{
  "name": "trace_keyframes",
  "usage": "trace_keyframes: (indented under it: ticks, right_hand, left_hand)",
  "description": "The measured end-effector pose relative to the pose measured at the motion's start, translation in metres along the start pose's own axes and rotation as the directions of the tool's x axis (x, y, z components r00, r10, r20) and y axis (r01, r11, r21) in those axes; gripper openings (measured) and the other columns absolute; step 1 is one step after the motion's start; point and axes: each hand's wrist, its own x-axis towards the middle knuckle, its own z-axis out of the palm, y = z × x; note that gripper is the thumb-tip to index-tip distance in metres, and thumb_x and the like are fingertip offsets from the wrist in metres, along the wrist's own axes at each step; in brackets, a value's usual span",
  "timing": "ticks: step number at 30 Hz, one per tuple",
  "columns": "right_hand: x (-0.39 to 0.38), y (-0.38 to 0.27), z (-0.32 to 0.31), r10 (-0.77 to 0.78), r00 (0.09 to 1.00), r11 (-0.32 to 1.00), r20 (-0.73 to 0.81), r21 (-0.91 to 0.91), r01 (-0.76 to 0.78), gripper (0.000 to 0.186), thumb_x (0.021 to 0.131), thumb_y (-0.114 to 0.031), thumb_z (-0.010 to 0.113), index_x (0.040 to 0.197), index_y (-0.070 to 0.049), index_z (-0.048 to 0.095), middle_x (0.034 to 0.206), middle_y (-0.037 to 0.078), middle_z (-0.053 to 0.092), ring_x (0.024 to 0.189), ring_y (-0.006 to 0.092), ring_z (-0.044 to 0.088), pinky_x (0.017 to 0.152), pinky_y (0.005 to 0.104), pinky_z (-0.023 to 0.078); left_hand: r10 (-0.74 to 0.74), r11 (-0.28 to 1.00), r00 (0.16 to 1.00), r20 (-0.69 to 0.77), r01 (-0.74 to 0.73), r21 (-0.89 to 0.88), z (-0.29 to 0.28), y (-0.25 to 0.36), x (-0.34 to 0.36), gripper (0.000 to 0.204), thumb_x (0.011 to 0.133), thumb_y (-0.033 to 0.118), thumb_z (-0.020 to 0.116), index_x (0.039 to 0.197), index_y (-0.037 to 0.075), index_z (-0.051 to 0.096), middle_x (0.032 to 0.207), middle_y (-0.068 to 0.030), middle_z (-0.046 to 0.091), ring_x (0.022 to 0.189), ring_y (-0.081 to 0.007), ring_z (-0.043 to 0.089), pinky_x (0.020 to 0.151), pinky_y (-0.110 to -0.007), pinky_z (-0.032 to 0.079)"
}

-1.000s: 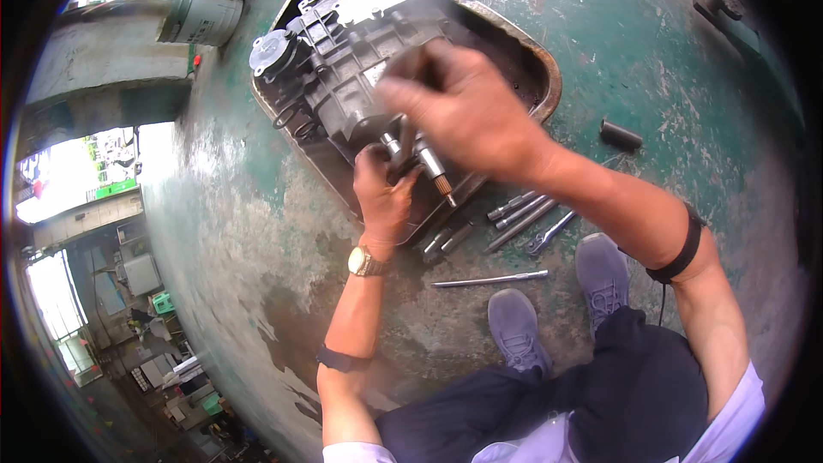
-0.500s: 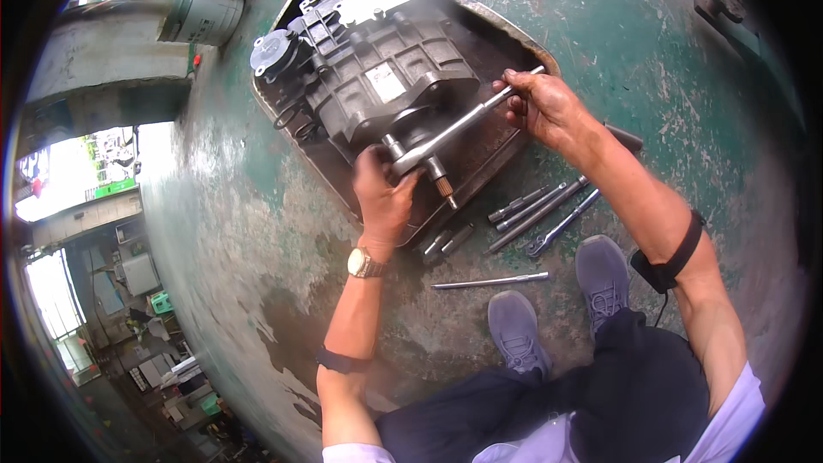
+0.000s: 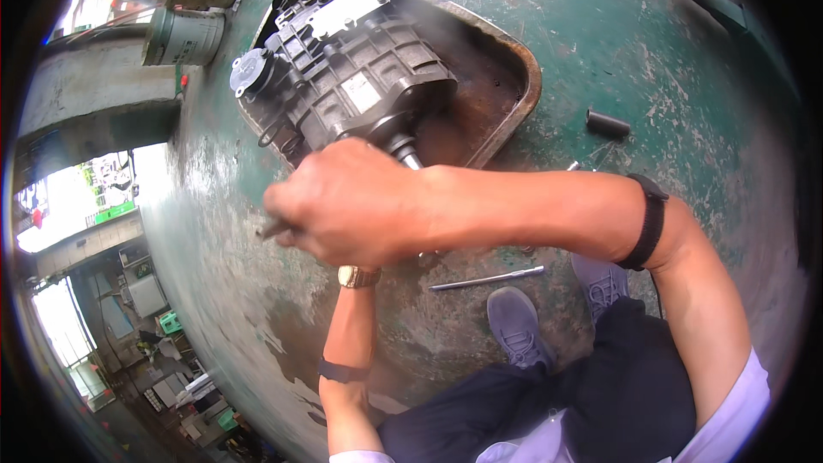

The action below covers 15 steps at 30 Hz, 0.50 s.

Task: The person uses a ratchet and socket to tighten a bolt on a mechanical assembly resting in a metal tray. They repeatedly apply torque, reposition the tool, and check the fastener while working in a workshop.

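Swung to eight o'clock of the shaft (image 3: 411, 155), my right hand (image 3: 347, 201) curls closed round a bar (image 3: 272, 228), likely for leverage, hiding my left hand, whose grip I cannot tell.

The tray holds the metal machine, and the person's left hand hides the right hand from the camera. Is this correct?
Not quite: the hands are swapped. In the head view, the right hand hides the left hand. The tray does hold the metal machine, as you say.
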Motion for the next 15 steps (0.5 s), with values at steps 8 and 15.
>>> trace_keyframes:
  ticks: [8, 15]
  right_hand:
    - [-0.086, 0.129, -0.057, 0.928, 0.365, 0.18, -0.08, 0.951, -0.25, 0.014, 0.097, -0.018, 0.055, 0.093, -0.006, 0.06, 0.082, 0.003, 0.063, 0.058, 0.0085, 0.053, 0.053, 0.027, 0.052]
    - [-0.058, 0.086, -0.046, 0.737, 0.553, 0.571, -0.388, 0.795, -0.204, 0.019, 0.094, -0.022, 0.062, 0.103, -0.005, 0.058, 0.084, 0.003, 0.063, 0.058, 0.0048, 0.051, 0.056, 0.0207, 0.05]
  left_hand:
    - [-0.408, 0.865, 0.908, 0.1, 0.419, -0.274, 0.004, -0.014, -0.01, 0.043, 0.075, -0.007, 0.073, 0.109, -0.002, 0.048, 0.097, -0.007, 0.06, 0.084, -0.0115, 0.062, 0.07, -0.024, 0.052]
    - [-0.424, 0.878, 0.902, 0.08, 0.431, -0.209, 0.007, -0.013, -0.006, 0.044, 0.072, -0.005, 0.075, 0.108, -0.001, 0.049, 0.093, -0.0089, 0.058, 0.08, -0.0137, 0.061, 0.069, -0.026, 0.051]
